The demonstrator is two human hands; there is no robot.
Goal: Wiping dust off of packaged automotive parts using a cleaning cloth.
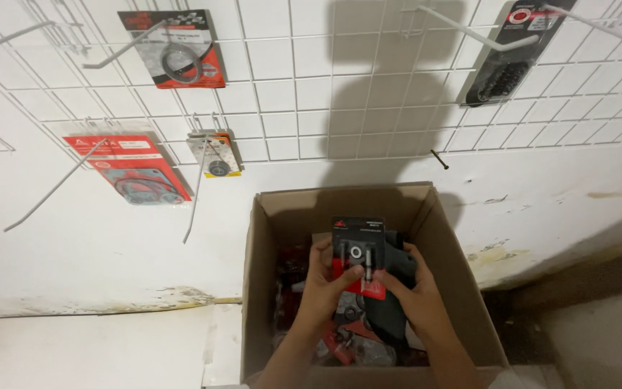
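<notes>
While four packs already hang on the wall grid (311, 79), many more fill the open box (268, 288) below it. Over the box, the left hand (325, 284) and right hand (415, 295) both clasp one black-and-red pack (358, 256), not yet hung on a hook.

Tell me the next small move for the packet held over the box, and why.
Probably lift the black-and-red blister packet clear of the cardboard box: both the left hand and right hand grip it above the packets inside.
</notes>
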